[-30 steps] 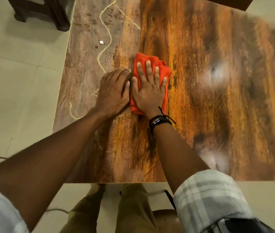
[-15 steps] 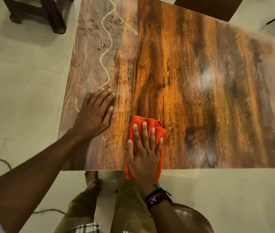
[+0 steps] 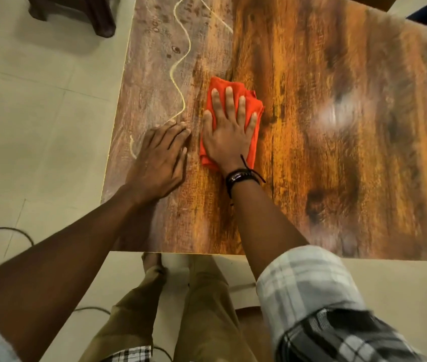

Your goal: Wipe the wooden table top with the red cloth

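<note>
The right hand (image 3: 229,134), fingers (image 3: 229,100) spread flat, pins the red cloth (image 3: 252,107) to the table's (image 3: 337,152) near-left part beside the flat, empty left hand (image 3: 158,159); uneven pressure could bunch the cloth and skip patches.

This looks like a room in a home or a plain office, though the view cannot settle which. A glossy table top with a printed wood-grain pattern (image 3: 337,152) stands on pale square floor tiles (image 3: 37,113), with the dark wooden legs of another piece of furniture (image 3: 94,14) beside it and a thin black cable (image 3: 11,232) trailing across the floor.
</note>
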`<control>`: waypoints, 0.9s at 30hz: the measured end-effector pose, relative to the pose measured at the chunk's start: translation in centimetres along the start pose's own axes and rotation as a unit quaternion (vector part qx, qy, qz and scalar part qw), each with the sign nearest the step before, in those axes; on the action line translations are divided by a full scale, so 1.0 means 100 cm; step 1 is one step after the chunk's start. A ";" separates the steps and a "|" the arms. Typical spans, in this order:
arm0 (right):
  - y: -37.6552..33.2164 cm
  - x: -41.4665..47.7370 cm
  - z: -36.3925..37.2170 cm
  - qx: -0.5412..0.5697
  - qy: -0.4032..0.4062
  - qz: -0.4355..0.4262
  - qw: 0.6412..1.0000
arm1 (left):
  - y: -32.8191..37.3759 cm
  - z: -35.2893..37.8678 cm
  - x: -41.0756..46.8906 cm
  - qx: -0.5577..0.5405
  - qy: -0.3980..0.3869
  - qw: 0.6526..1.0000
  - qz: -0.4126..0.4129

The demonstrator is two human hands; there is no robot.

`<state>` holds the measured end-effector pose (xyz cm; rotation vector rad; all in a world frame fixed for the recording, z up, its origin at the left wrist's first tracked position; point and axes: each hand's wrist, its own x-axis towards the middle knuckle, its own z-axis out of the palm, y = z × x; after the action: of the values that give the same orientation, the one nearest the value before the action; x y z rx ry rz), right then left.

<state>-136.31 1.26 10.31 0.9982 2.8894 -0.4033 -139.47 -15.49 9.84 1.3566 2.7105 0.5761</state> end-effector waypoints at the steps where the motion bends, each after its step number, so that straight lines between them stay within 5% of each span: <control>1: 0.001 -0.004 0.001 -0.002 0.002 0.000 1.000 | 0.001 0.000 0.000 -0.004 -0.001 1.000 0.001; 14: 0.001 -0.202 0.041 0.003 0.029 -0.032 0.999 | 0.000 -0.001 -0.003 -0.029 -0.011 0.999 -0.005; 27: -0.011 0.020 0.001 0.020 0.011 0.000 1.000 | -0.004 0.001 0.002 -0.027 0.010 0.999 -0.026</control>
<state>-138.58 1.59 10.14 1.0136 2.9128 -0.4536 -139.87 -15.55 9.65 1.2718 2.7153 0.6561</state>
